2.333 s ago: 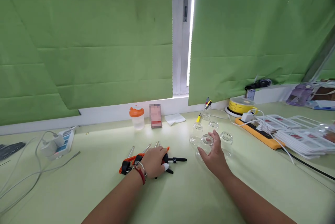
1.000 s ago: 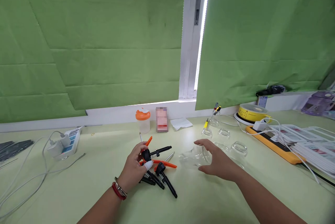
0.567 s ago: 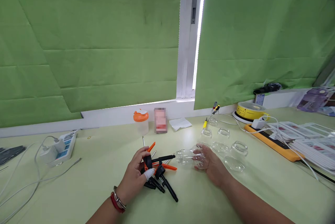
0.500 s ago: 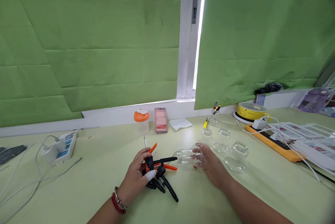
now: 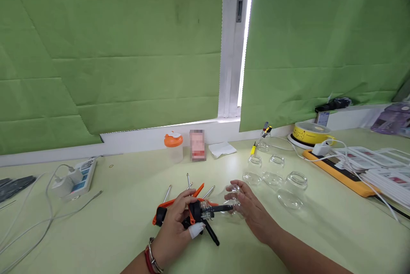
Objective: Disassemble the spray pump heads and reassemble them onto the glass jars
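My left hand, a white wrap on its thumb, is closed on a black-capped head with a long black stem. That stem lies inside a clear glass bottle tilted on its side, its neck up against the cap. My right hand has its fingers wrapped round the wide bottom of the bottle. Beneath and behind my left hand lie more black and orange heads, with an orange arm, a black stem and several metal rods showing; my fingers hide part of them.
Several clear glass bottles stand right of my right hand. Behind are an orange-lidded cup, a pink box and white paper. A power strip with cables lies left; an orange-and-black strip and white panels lie right.
The bottle's neck has moved left over the black stem and now meets the cap. The head and bottle have shifted slightly toward me, and more of the orange pieces show.
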`<state>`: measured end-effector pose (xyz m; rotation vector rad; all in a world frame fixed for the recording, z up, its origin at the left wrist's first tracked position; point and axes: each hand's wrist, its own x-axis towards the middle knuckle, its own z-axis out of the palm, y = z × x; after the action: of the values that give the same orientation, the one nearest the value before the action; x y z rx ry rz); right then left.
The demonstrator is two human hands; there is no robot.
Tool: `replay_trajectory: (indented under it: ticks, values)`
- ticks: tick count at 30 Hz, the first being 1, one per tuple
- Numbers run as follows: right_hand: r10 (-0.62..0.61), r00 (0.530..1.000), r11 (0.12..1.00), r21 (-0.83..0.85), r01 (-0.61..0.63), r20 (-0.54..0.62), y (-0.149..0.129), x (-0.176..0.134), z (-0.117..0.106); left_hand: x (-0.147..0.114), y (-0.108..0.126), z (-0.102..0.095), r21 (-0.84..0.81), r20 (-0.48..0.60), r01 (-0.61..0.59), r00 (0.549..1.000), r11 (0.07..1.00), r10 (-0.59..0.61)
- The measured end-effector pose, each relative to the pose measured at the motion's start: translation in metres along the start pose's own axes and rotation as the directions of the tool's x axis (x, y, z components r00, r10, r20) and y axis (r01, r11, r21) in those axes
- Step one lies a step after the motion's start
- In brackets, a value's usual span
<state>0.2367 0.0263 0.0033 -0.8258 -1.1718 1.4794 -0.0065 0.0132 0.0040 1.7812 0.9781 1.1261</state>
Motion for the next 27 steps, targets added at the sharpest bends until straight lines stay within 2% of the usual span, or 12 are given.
replay_trajectory:
  ticks: [6, 11, 19, 24, 27]
  values:
    - [-0.029, 1.000, 0.996, -0.082, 0.029, 0.004, 0.001, -0.003, 0.002, -0.002, 0.001, 0.004, -0.020, 0.019, 0.029, 0.999, 0.999, -0.028]
    - [-0.037, 0.999, 0.993, -0.111, 0.040, 0.024, 0.000, -0.006, 0.005, -0.002, 0.002, 0.004, -0.019, -0.009, 0.041, 0.999, 0.999, -0.041]
    - [-0.008, 0.996, 0.997, -0.074, 0.015, 0.093, 0.002, -0.005, 0.004, -0.002, -0.002, 0.003, -0.003, -0.019, 0.039, 0.999, 0.999, -0.039]
    - [0.064, 0.978, 0.998, -0.016, -0.062, 0.200, -0.001, -0.004, -0.005, -0.003, -0.001, 0.003, -0.003, -0.030, 0.061, 0.998, 0.998, -0.061]
    - [0.062, 0.962, 0.998, -0.019, -0.058, 0.266, -0.004, -0.004, -0.010, -0.003, 0.000, 0.003, -0.006, -0.048, 0.051, 0.998, 0.999, -0.051]
